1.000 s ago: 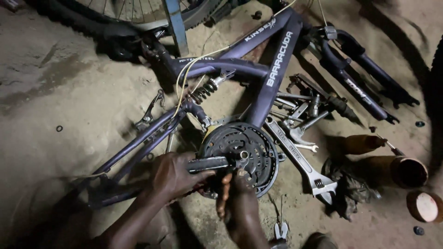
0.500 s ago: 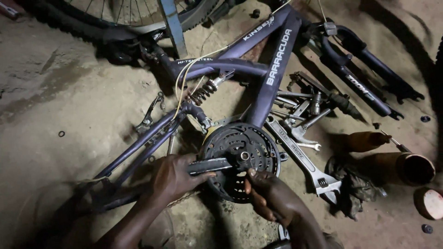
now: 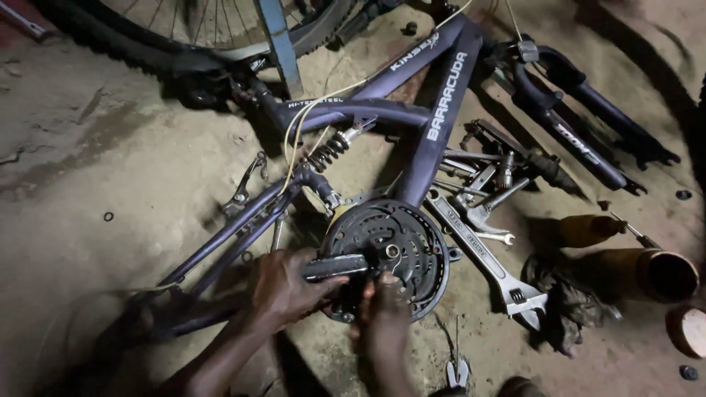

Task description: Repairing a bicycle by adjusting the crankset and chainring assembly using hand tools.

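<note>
Left hand (image 3: pixel 283 288): closed around the crank arm (image 3: pixel 334 266), fingers wrapped over the dark bar, thumb side toward the chainring; it sits at 9 o'clock of the chainring's centre.
Right hand (image 3: pixel 384 312): comes up from 6 o'clock, fingertips pressed against the lower part of the chainring (image 3: pixel 390 254) just under the centre bolt; the fingers look bunched together, but whether they pinch anything cannot be told in the dim light.
Crank arm: lies flat across the chainring's left half, pointing to 9 o'clock, its inner end at the bolt.
Chainring: black toothed disc lying on the dirt floor (image 3: pixel 110 169), joined to the purple frame (image 3: pixel 434 125), whose main tube runs off toward 1 o'clock.
Edges: the toothed rim is bare from 12 round to 5 o'clock; its left and bottom arcs are covered by the hands.
Wrench (image 3: pixel 482 257): long adjustable one, lying just beside the rim at 3 o'clock, its head pointing to 5 o'clock.
Spanners (image 3: pixel 485 198): a loose heap at 2 o'clock, near the frame tube.
Rag (image 3: pixel 562 305): crumpled at 4 o'clock, beyond the wrench head.
Pliers (image 3: pixel 457 371): at 5 o'clock, near the bottom edge.
Rear stays (image 3: pixel 220 242): stretch out toward 8 o'clock, close behind the left wrist.
Open room: bare dirt lies wide at 9 to 11 o'clock; the right side is crowded with tools.
</note>
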